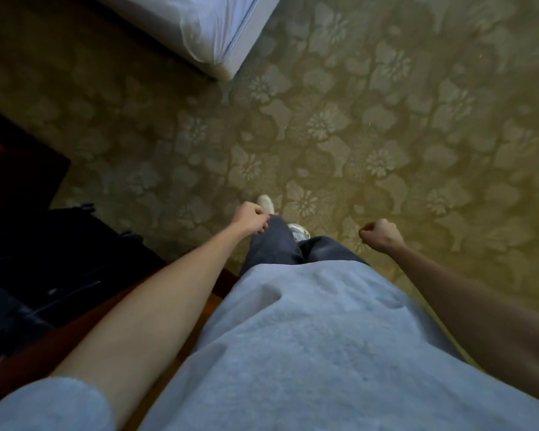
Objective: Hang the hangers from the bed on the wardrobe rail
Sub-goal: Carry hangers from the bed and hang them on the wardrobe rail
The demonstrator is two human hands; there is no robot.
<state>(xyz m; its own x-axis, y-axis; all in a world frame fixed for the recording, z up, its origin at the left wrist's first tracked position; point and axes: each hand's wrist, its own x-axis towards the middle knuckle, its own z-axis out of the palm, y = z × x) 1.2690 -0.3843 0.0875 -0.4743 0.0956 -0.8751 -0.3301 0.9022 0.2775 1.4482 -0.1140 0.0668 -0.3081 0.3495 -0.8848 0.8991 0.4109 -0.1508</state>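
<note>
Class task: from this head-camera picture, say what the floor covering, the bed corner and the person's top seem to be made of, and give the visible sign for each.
Floor covering: looks like woven carpet, matt olive with a paler flower pattern and a soft, unreflective surface. Bed corner: seems wrapped in thin white cloth, probably cotton sheeting, shown by fine creases and a seam. Top: looks like pale fleecy or jersey knit, from its nubbly texture and soft folds.
</note>
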